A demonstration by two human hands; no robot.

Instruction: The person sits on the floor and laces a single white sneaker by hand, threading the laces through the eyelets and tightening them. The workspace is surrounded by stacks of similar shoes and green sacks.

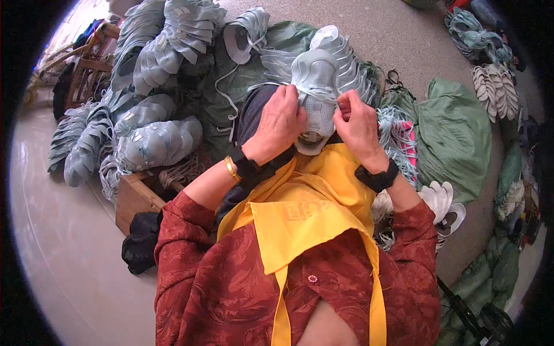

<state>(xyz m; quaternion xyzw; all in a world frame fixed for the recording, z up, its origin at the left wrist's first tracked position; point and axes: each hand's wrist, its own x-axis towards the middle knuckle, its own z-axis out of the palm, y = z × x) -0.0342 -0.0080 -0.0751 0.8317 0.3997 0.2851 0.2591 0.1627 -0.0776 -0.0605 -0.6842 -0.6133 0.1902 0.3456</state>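
Note:
A pale grey-blue shoe upper (316,86) stands in front of me above my yellow apron (306,213). My left hand (281,124) grips its left side, fingers closed over the lacing area. My right hand (356,124) pinches a thin pale lace (314,97) that runs across the upper toward my left hand. A black band sits on each wrist, and a gold bangle (231,168) on the left one.
Stacks of the same grey-blue uppers (156,57) lie piled at the left and behind. A wooden box (134,199) stands at my left knee. Green bags (456,132), a bundle of pale laces (398,135) and white soles (441,199) lie at the right.

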